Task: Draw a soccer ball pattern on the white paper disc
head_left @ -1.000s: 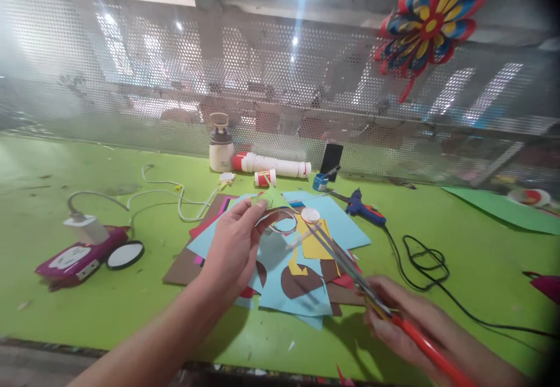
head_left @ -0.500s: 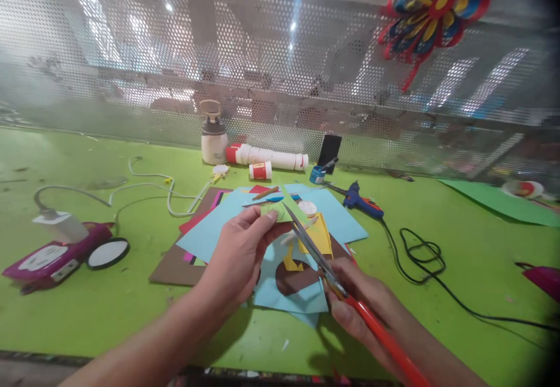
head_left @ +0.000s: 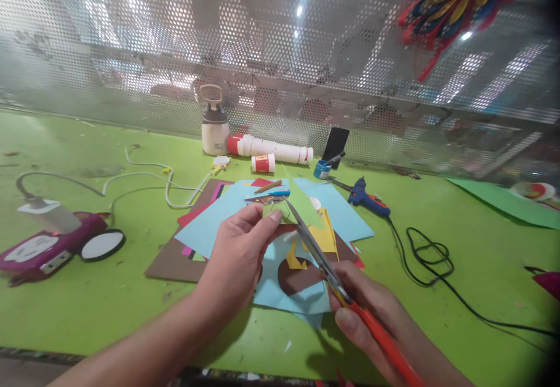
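My left hand pinches a small piece of light green paper between thumb and fingers. Red-handled scissors are gripped in my right hand, their metal blades pointing up and away to the left. The blade tips meet the right side of the green paper, where a pale green strip stands off beyond them. Below lie light blue sheets with a dark brown round shape and yellow paper scraps. A blue pen and a brown stick rest just behind.
A blue glue gun with a looping black cord lies right. Along the back stand a spray bottle, a white tube, a paper cup, a blue jar and a phone. A purple power strip sits left.
The pale green strip beyond the blades now shows broader and leans farther right. Both hands keep nearly the same place and hold. The whole view has shifted slightly.
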`<state>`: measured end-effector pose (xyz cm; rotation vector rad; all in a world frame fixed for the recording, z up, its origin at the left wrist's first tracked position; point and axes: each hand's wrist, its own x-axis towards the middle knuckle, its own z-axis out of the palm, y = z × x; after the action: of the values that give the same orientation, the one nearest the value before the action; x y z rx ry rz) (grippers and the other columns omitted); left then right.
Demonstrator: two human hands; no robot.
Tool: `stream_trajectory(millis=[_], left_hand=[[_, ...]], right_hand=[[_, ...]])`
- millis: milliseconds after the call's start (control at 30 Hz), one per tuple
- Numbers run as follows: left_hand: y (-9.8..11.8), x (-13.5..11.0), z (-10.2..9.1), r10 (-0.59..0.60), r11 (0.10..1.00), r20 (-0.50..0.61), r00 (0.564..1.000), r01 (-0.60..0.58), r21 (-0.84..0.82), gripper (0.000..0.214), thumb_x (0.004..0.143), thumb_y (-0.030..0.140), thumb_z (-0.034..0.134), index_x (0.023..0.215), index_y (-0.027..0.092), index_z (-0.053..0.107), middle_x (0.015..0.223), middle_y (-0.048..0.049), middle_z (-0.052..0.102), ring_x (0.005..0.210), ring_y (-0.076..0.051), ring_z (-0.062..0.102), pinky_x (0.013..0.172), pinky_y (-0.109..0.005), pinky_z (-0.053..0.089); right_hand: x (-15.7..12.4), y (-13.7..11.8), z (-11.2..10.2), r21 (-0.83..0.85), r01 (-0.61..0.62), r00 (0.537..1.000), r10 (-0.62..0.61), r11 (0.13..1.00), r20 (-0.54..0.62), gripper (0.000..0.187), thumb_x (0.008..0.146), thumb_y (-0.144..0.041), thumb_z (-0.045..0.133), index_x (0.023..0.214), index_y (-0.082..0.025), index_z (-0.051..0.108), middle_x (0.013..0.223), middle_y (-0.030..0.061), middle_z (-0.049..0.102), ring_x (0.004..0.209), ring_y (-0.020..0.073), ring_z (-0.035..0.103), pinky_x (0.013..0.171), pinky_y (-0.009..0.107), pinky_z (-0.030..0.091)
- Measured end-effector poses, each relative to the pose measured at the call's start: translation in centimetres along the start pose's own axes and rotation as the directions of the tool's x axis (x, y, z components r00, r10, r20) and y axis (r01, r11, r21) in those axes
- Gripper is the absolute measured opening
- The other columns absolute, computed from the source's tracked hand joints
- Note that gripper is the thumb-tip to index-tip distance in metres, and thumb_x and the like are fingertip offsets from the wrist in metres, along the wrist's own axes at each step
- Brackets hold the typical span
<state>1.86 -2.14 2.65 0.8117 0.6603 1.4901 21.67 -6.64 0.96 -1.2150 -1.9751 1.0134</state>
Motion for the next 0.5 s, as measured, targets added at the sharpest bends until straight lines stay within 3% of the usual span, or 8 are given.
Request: stream_trajectory(millis=[167, 400, 500], left_hand=[[0.16, -0.13, 0.15, 0.009, 1.000, 0.008, 1.000, -0.009, 0.009, 0.012, 0.085, 0.025, 0.071, 0.088, 0.013, 0.073, 0.097, -0.0086, 0.077, 0.098, -0.023, 0.071, 0.094, -0.037, 0.055], [0.34, -0.27, 0.28, -0.022, 1.000, -0.004, 1.000, 0.022, 0.001, 0.010, 0.082, 0.025, 0.074, 0.082, 0.016, 0.072, 0.094, -0.0069, 0.077, 0.097, -0.023, 0.071, 0.092, -0.035, 0.055], [0.32, -0.31, 0.23, -0.022, 1.000, 0.006, 1.000, 0.022, 0.012, 0.009, 0.083, 0.025, 0.073, 0.083, 0.016, 0.072, 0.096, -0.0069, 0.077, 0.098, -0.022, 0.071, 0.090, -0.033, 0.055]], right_hand=[[-0.05, 0.04, 0.15, -0.005, 0.021, 1.000, -0.021, 1.000, 0.007, 0.047, 0.094, -0.064, 0.045, 0.107, -0.020, 0.058, 0.077, 0.0017, 0.057, 0.065, 0.0150, 0.050, 0.057, 0.025, 0.037], [-0.04, -0.10, -0.16, -0.022, 0.026, 0.999, -0.025, 0.999, 0.039, 0.045, 0.095, -0.061, 0.045, 0.111, -0.021, 0.059, 0.062, -0.0046, 0.040, 0.053, 0.0129, 0.038, 0.053, 0.026, 0.033], [-0.13, -0.06, 0.07, -0.025, 0.017, 1.000, -0.017, 1.000, 0.015, 0.049, 0.094, -0.063, 0.044, 0.110, -0.021, 0.061, 0.063, -0.0041, 0.041, 0.052, 0.0119, 0.037, 0.049, 0.025, 0.029]])
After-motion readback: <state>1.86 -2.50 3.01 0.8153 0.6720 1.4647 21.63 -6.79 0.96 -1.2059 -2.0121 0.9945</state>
